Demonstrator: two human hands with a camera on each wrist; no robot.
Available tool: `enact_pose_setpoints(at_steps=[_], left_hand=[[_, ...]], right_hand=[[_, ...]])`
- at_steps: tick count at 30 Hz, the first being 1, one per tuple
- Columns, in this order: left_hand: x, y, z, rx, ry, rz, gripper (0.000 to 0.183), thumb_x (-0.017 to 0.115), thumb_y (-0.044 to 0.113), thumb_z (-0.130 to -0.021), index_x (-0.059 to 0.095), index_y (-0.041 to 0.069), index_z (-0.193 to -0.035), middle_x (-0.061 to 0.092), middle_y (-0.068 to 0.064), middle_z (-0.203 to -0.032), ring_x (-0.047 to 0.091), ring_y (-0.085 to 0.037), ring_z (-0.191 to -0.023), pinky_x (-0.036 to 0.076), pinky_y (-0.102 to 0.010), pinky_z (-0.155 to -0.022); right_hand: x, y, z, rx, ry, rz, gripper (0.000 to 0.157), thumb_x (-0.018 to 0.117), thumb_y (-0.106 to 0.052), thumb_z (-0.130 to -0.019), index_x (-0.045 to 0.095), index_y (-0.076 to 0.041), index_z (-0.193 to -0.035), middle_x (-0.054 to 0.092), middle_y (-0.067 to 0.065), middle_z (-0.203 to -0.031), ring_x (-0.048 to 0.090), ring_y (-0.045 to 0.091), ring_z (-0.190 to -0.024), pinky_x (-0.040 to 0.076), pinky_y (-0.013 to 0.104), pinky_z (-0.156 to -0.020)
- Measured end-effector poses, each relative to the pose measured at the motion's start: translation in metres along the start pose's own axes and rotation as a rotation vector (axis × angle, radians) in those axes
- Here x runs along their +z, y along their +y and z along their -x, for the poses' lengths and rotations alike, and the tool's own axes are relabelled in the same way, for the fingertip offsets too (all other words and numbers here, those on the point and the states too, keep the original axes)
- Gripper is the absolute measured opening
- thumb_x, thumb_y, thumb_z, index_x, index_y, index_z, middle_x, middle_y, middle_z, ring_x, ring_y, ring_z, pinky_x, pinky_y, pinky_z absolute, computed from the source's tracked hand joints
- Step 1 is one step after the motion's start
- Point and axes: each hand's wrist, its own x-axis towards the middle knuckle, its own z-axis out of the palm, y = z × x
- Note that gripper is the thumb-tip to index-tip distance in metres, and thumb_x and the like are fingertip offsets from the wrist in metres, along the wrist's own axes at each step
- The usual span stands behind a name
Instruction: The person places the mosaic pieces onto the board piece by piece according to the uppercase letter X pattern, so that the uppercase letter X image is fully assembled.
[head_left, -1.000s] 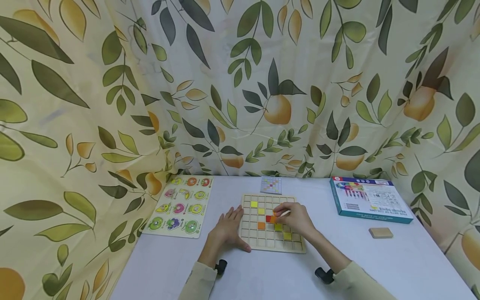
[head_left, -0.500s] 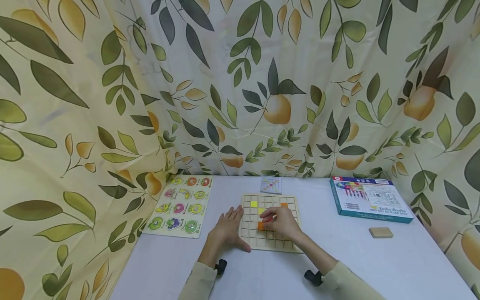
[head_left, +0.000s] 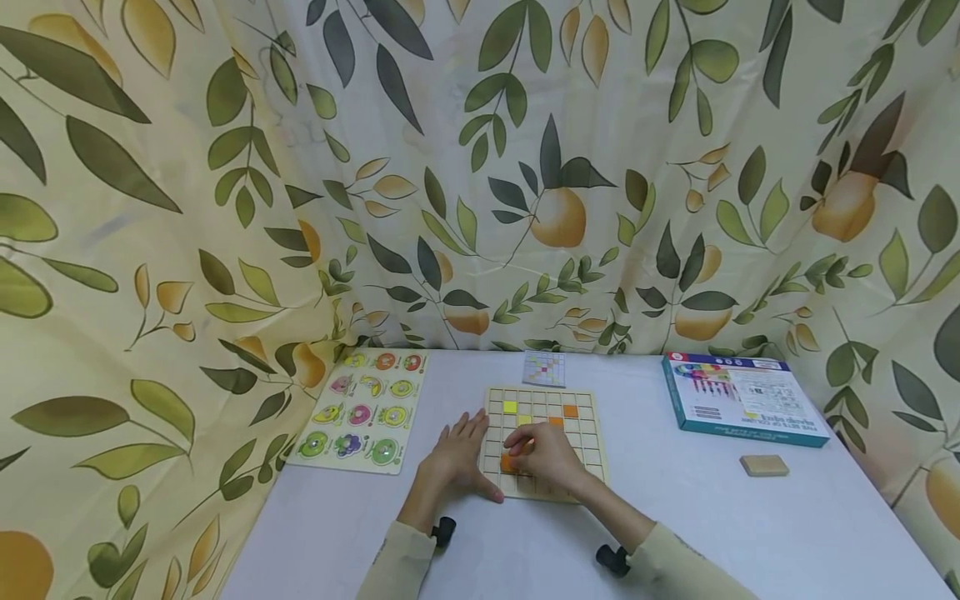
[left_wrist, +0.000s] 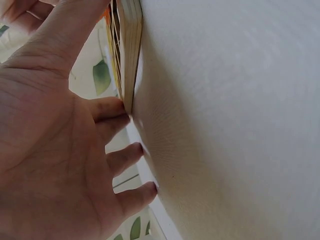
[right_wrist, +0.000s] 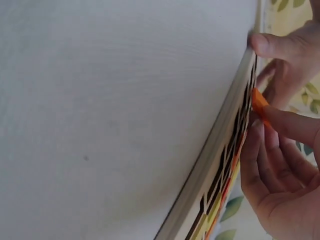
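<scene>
A square wooden grid board (head_left: 592, 450) lies on the table with small coloured tiles in some cells. My left hand (head_left: 455, 460) rests along its left side, fingers spread; in the left wrist view the fingertips (left_wrist: 131, 152) touch the table and board edge. My right hand (head_left: 546, 454) is over the board's front left part. Its thumb and fingers pinch an orange tile (right_wrist: 259, 106), tilted against the board's surface. A yellow tile (head_left: 510, 407) and an orange tile (head_left: 571, 412) sit in cells farther back. The right hand hides several middle cells.
A small printed pattern card (head_left: 543, 368) lies behind the board. At the left is a fruit picture board (head_left: 358, 412). To the right are a flat box (head_left: 742, 400) and a small wooden block (head_left: 764, 466). A leaf-patterned curtain (head_left: 480, 183) stands behind the table.
My right hand has moved left and towards the front across the board, uncovering orange tiles at the back right. An orange tile now shows farther front left. The left hand has stayed still.
</scene>
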Motion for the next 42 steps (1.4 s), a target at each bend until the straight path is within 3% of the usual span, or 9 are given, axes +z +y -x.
enact_pose_setpoints(at_steps=[8, 19, 29, 36, 42], left_hand=[[0.001, 0.002, 0.000, 0.002, -0.003, 0.003, 0.142, 0.096, 0.065, -0.056, 0.024, 0.013, -0.167, 0.018, -0.004, -0.175, 0.014, -0.030, -0.161, 0.016, -0.056, -0.129], [0.001, 0.002, 0.000, -0.001, 0.003, -0.001, 0.142, 0.096, 0.066, -0.055, 0.025, 0.013, -0.166, 0.020, -0.005, -0.174, 0.014, -0.030, -0.161, 0.016, -0.056, -0.129], [-0.002, 0.002, 0.000, 0.002, -0.008, -0.001, 0.141, 0.095, 0.066, -0.056, 0.025, 0.012, -0.166, 0.019, -0.006, -0.175, 0.015, -0.031, -0.161, 0.017, -0.056, -0.129], [-0.007, 0.004, 0.000, 0.002, -0.023, -0.034, 0.140, 0.094, 0.067, -0.058, 0.025, 0.011, -0.166, 0.019, -0.005, -0.175, 0.015, -0.030, -0.161, 0.018, -0.054, -0.129], [-0.010, 0.003, 0.001, -0.020, -0.043, -0.029, 0.134, 0.092, 0.067, -0.063, 0.025, 0.013, -0.167, 0.019, -0.003, -0.175, 0.015, -0.029, -0.161, 0.019, -0.053, -0.129]], right_hand=[[0.002, -0.001, 0.002, -0.003, -0.001, 0.017, 0.019, 0.081, 0.005, -0.082, 0.078, -0.005, -0.097, 0.072, 0.001, -0.081, 0.065, 0.014, -0.068, 0.055, 0.023, -0.061], [0.004, 0.002, 0.001, -0.079, -0.002, 0.042, 0.017, 0.080, 0.009, -0.082, 0.078, -0.005, -0.092, 0.076, 0.005, -0.083, 0.072, 0.016, -0.074, 0.058, 0.021, -0.065], [-0.001, 0.003, 0.006, -0.042, -0.015, -0.011, 0.016, 0.079, 0.008, -0.085, 0.077, -0.003, -0.097, 0.076, 0.006, -0.088, 0.073, 0.018, -0.078, 0.059, 0.021, -0.067], [-0.013, 0.009, 0.007, -0.072, 0.066, -0.013, 0.017, 0.081, 0.007, -0.084, 0.078, -0.003, -0.098, 0.077, 0.004, -0.088, 0.073, 0.013, -0.078, 0.060, 0.022, -0.071], [-0.030, 0.017, 0.013, -0.041, 0.110, 0.021, 0.016, 0.081, 0.002, -0.086, 0.079, -0.007, -0.099, 0.077, 0.000, -0.090, 0.072, 0.012, -0.079, 0.059, 0.022, -0.073]])
